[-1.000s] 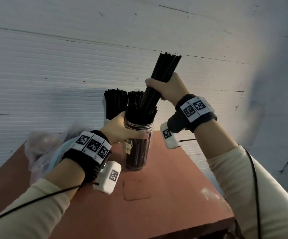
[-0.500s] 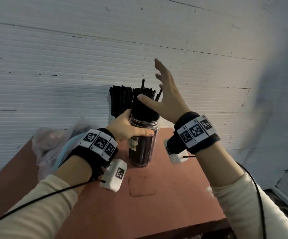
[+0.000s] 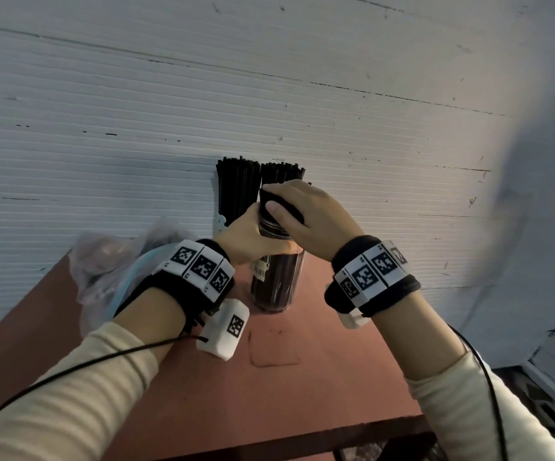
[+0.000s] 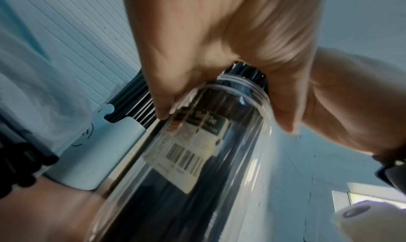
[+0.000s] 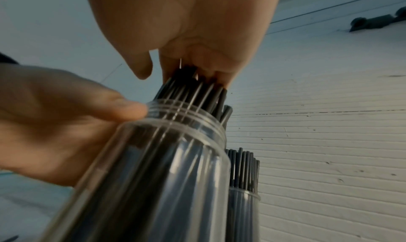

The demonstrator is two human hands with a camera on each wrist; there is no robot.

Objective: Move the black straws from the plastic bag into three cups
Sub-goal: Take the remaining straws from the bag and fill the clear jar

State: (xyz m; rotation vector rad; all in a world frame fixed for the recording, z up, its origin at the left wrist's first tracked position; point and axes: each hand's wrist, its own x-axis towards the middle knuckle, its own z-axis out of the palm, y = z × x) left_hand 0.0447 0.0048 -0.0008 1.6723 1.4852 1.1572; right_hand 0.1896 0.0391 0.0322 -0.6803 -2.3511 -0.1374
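Observation:
A clear jar [image 3: 274, 284] stands on the reddish table [image 3: 269, 394], packed with black straws [image 3: 281, 207]. My left hand [image 3: 252, 237] grips the jar just below its threaded neck. My right hand [image 3: 312, 217] lies flat over the straw tops and presses on them, its thumb down the front of the bundle. In the right wrist view the fingers of the right hand [image 5: 186, 28] sit on the straws [image 5: 197, 93], with the thumb apart from them. The left hand [image 5: 54, 115] holds the jar [image 5: 164, 167]. The left wrist view shows the labelled jar [image 4: 197, 159] under my left hand [image 4: 197, 37].
Two more cups full of black straws stand against the white wall behind the jar: a pale one [image 3: 237, 188] and a clear one [image 5: 243, 211]. A crumpled plastic bag [image 3: 103, 261] lies at the table's back left. The table's front edge is near my arms.
My right hand dropped its bundle of straws into the jar, opened above it, and has now come down flat onto the straw tops. My left hand kept its grip on the jar.

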